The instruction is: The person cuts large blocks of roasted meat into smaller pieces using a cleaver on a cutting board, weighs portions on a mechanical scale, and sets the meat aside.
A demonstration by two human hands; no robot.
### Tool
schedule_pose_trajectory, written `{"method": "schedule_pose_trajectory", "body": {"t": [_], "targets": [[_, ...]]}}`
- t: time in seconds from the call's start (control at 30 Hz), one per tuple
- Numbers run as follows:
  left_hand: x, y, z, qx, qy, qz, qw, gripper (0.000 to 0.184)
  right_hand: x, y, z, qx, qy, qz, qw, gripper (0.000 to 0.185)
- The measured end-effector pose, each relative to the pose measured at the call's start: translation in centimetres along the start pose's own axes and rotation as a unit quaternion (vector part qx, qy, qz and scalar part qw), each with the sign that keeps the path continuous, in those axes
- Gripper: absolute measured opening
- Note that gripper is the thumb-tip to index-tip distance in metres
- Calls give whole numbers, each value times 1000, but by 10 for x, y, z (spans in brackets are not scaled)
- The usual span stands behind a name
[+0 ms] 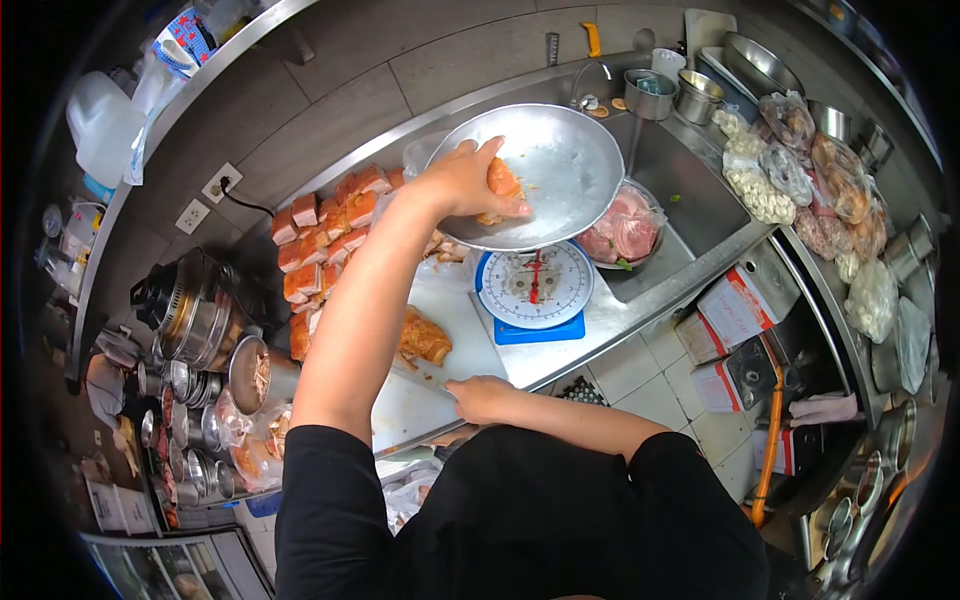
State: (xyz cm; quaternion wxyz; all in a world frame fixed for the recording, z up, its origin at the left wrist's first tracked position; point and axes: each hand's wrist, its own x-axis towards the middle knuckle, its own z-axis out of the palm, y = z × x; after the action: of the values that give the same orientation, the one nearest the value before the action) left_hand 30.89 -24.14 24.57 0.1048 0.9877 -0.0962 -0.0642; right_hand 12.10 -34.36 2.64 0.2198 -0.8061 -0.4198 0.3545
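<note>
My left hand (462, 185) reaches over the round metal pan (575, 165) of a dial scale (535, 290), its fingers wrapped round a piece of orange-brown cooked meat (503, 180). The scale has a white dial, a red needle and a blue base. My right hand (482, 399) is closed at the near edge of the white cutting board (465, 345). What it grips, if anything, I cannot make out. Another piece of browned meat (425, 337) lies on the board just beyond it. Cut blocks of meat (325, 240) are stacked to the left, partly behind my left forearm.
Raw meat in a bowl (622, 228) stands right of the scale, beside the steel sink (690, 205). Bagged food (785, 165) lines the right counter. Metal pots (265, 375) and a bag of meat (265, 445) stand at the left. A shelf (215, 80) overhangs the upper left.
</note>
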Motion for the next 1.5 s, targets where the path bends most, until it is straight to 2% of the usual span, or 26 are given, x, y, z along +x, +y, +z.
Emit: {"method": "schedule_pose_trajectory", "body": {"t": [0.13, 0.3, 0.4, 0.47, 0.53, 0.63, 0.7, 0.77, 0.83, 0.87, 0.93, 1.0, 1.07, 1.13, 1.17, 1.2, 1.23, 1.33, 1.4, 1.47, 1.5], "targets": [[-1, 1, -7, 20, -1, -4, 1000, 132, 2, 0, 0, -4, -7, 6, 1000, 42], [3, -4, -10, 2, 45, 20, 999, 133, 2, 0, -2, -3, -7, 9, 1000, 42], [-2, 3, -18, 14, 22, 5, 1000, 131, 13, 11, 12, -2, 10, -6, 1000, 40], [8, -6, -8, 77, 0, 11, 997, 125, 12, 10, 12, -10, 6, -4, 1000, 41], [26, -20, 19, 62, 11, 4, 998, 120, 15, 5, 10, -34, -11, -27, 999, 42], [11, -6, 17, -34, 54, 1, 998, 115, 17, 5, 14, -40, 11, -41, 998, 44], [-6, -18, 16, -86, 82, 0, 993, 113, 20, 7, 16, -58, 27, -26, 998, 38], [-36, -12, -3, -198, 186, 96, 958, 110, 16, -3, 7, -61, 16, -19, 998, 38], [-75, -22, -33, -232, 213, 102, 944, 108, 14, -7, 5, -56, 8, -3, 998, 38], [-94, -35, -42, -263, 235, 117, 929, 107, 15, -7, 5, -56, 2, 3, 998, 38], [-116, -78, -41, -217, 284, 109, 928, 103, 17, -6, 7, -61, -5, 8, 998, 38], [-133, -124, -22, -217, 268, 43, 938, 100, 19, -4, 9, -66, 3, 3, 998, 36], [-129, -193, 29, -206, 261, 16, 943, 98, 21, -5, 10, -67, 12, 6, 998, 34], [-122, -256, 81, -204, 210, -46, 955, 98, 18, -9, 8, -58, 8, 19, 998, 35], [-115, -281, 91, -204, 209, -41, 956, 98, 17, -10, 9, -64, 17, 18, 998, 36], [-107, -303, 98, -174, 171, -96, 965, 101, 19, -9, 11, -62, 22, 21, 998, 36], [-101, -316, 97, -144, 131, -150, 969, 104, 20, -9, 15, -63, 23, 29, 997, 36], [-64, -357, 66, -111, 135, -181, 968, 107, 22, -17, 16, -62, 20, 60, 996, 34], [-42, -377, 42, -22, 152, -171, 973, 103, 21, -25, 13, -51, 6, 90, 995, 33], [-7, -415, 35, 43, 110, -192, 974, 102, 19, -39, 3, -45, -9, 120, 992, 31], [5, -433, 39, 62, 118, -189, 973, 102, 20, -43, 1, -45, -23, 137, 989, 29]]}}
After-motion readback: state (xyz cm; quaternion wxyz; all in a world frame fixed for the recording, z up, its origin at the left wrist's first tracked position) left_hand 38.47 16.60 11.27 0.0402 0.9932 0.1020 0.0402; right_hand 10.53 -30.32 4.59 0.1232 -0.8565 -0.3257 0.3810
